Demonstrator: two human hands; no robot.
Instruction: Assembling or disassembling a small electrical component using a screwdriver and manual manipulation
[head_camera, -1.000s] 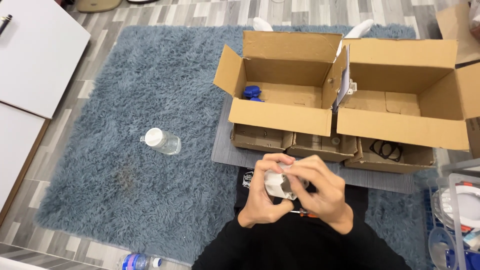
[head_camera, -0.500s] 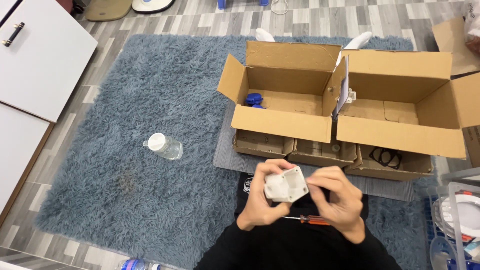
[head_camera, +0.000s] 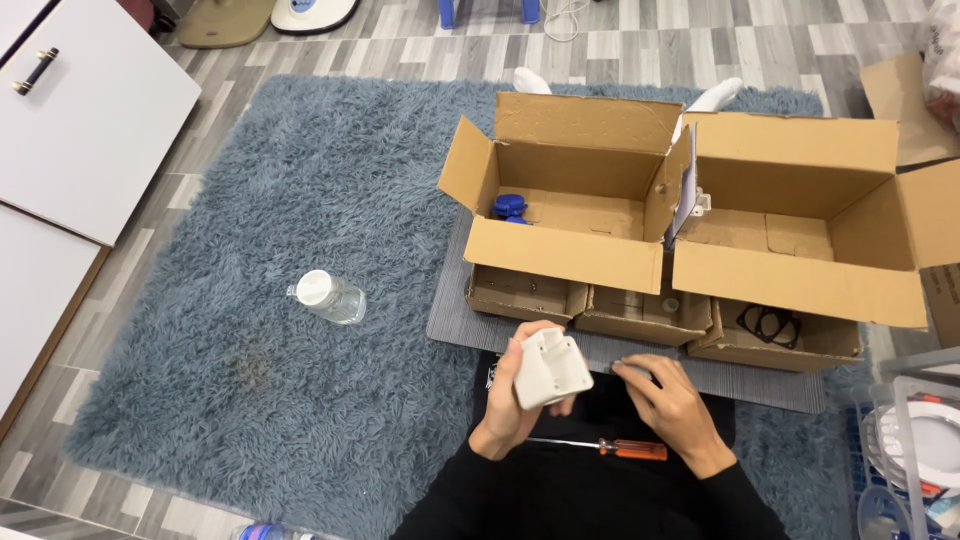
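Holding a white plastic part (head_camera: 551, 369) above the lap, the left hand (head_camera: 520, 400) grips it from below. Right hand (head_camera: 672, 402) lies just beside, fingers loosely curled, grasping nothing visible. Orange-handled screwdriver (head_camera: 600, 448) rests across the lap beneath both hands. Two open cardboard boxes (head_camera: 690, 215) stand ahead; clear bottle (head_camera: 328, 297) lies on blue rug (head_camera: 250, 300).

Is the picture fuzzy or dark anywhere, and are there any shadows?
Head view: bright, even light, no glare; the white plastic part in the left hand looks sharp, and so does the right hand. Soft shadows sit inside the two open cardboard boxes. The screwdriver is clear; edges bend slightly outward.
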